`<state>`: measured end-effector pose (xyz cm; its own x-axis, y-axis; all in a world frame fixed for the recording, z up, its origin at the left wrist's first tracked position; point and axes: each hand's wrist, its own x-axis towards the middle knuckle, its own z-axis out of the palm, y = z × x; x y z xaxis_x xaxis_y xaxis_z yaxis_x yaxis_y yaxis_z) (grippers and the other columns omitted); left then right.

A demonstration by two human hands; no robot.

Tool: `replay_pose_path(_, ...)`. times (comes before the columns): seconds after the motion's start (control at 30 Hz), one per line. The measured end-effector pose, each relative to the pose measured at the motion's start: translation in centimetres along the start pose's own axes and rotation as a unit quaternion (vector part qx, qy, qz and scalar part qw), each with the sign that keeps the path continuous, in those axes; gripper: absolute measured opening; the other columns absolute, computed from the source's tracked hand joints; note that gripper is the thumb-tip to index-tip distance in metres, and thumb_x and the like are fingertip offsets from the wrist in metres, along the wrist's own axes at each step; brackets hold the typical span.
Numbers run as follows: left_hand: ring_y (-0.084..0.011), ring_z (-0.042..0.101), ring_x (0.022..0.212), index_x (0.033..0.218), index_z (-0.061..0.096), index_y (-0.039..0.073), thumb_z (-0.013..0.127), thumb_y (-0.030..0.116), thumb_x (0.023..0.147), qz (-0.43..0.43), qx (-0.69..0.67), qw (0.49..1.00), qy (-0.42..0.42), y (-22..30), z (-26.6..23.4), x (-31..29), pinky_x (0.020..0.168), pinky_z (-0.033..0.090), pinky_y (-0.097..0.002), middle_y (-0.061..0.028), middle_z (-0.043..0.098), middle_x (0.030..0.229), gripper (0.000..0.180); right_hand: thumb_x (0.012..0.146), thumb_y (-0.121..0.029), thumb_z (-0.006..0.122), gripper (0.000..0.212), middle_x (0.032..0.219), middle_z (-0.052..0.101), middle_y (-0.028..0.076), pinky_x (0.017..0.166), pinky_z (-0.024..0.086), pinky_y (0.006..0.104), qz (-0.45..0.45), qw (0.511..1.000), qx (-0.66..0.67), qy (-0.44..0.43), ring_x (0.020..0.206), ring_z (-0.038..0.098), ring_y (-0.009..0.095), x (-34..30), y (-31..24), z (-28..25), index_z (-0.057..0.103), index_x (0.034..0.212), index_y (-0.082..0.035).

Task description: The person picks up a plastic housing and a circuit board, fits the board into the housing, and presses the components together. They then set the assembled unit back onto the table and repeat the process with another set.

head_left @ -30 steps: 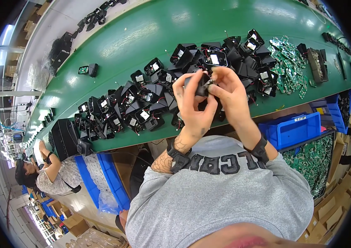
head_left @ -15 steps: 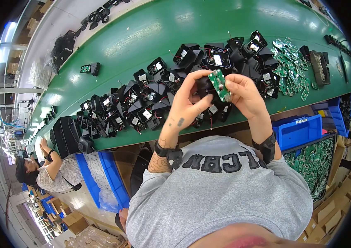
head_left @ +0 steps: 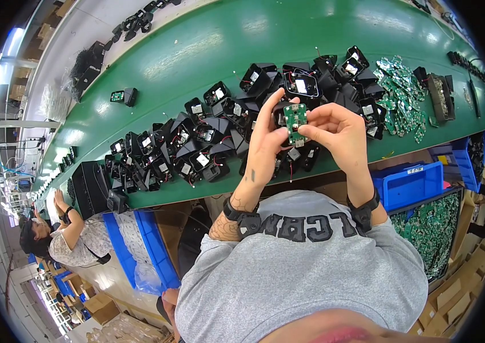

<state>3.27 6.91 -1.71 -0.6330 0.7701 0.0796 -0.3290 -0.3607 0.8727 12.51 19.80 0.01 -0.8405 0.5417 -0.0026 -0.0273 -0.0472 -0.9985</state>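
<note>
My left hand (head_left: pixel 267 134) is closed round a black plastic housing, mostly hidden behind a green circuit board (head_left: pixel 295 121). Its thumb presses the board's left edge while the index finger points up. My right hand (head_left: pixel 336 132) pinches the same board from the right, thumb on its face near the lower half. The board faces up, roughly upright in the picture, and appears to lie against the housing; whether it is seated inside cannot be made out. Just beyond and beneath my hands are several black housings (head_left: pixel 218 91) with wires and white parts inside.
A heap of green boards (head_left: pixel 400 94) lies right on the green table (head_left: pixel 208 54), beside a tray of small parts (head_left: pixel 441 97). Blue bins (head_left: pixel 411 186) stand by the near edge. A single board (head_left: pixel 118 96) and housing lie at left. A co-worker (head_left: pixel 71 234) works further left.
The circuit board has turned from slanted to nearly upright and shifted slightly left and down, over the housing. My left index finger has straightened; my right hand has moved along with the board.
</note>
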Motion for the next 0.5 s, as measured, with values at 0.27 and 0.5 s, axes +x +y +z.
replay_pose_path(0.27,-0.0200,0.046,0.120,0.149,0.010,0.004,0.050,0.000,0.092,0.009,0.049,0.998,-0.045,0.4,0.5,-0.9,0.103,0.037,-0.0354,-0.0148,0.039,0.136,0.070,0.073,0.002,0.072,0.025,0.083,0.066,0.006,0.058,0.051,0.0217,0.058,0.992,-0.106,-0.041,0.064,0.061,0.009,0.0,-1.3,-0.8,0.062,0.095,0.001)
replay_pose_path(0.5,-0.0229,0.049,0.120,0.150,0.005,0.006,0.046,-0.007,0.090,0.015,0.110,0.992,-0.060,0.0,0.0,-1.1,0.099,0.044,-0.0375,-0.0165,0.042,0.134,0.074,0.080,-0.003,0.065,0.035,0.115,0.061,0.009,0.073,0.050,0.0234,-0.110,0.986,-0.103,-0.075,0.096,0.056,0.011,0.6,0.5,-0.7,0.063,0.115,-0.003)
